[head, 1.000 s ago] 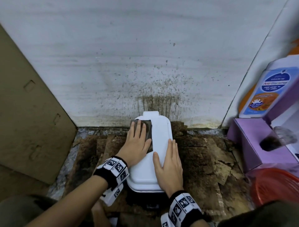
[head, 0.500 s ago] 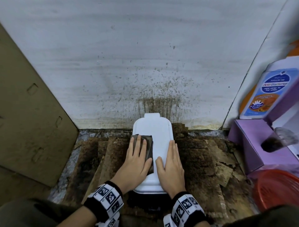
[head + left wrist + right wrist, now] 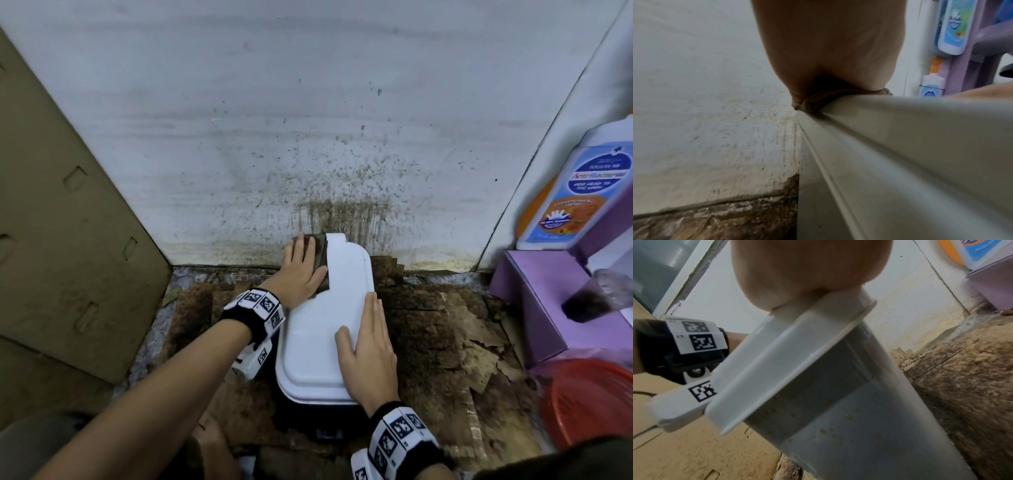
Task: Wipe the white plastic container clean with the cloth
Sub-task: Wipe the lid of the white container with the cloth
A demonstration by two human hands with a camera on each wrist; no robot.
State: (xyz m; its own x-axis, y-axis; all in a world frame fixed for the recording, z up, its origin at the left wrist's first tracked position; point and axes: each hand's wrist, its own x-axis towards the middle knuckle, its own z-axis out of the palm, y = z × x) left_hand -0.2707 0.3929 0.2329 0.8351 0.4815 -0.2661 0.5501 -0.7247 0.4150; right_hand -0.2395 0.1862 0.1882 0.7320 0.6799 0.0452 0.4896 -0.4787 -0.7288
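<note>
The white plastic container (image 3: 318,342) stands on the stained floor by the wall, its white lid facing up. My left hand (image 3: 301,270) lies flat, fingers straight, pressing a dark grey cloth (image 3: 320,257) onto the lid's far left corner. My right hand (image 3: 368,346) rests flat on the lid's near right side, steadying it. In the left wrist view my palm (image 3: 828,48) bears on the folded cloth (image 3: 818,100) at the lid's edge (image 3: 900,129). The right wrist view shows my palm (image 3: 807,272) on the lid (image 3: 789,360) above the speckled container wall (image 3: 838,426).
A speckled white wall (image 3: 308,137) rises just behind the container. Brown cardboard (image 3: 61,222) leans at the left. A purple rack (image 3: 548,308) with a wash bottle (image 3: 582,192) stands at the right, a red basket (image 3: 589,401) below it. Torn cardboard (image 3: 479,342) covers the floor.
My left hand slid the cloth back toward me half a second ago, then pushed it forward again to the lid's far left corner. The right hand stayed on the lid.
</note>
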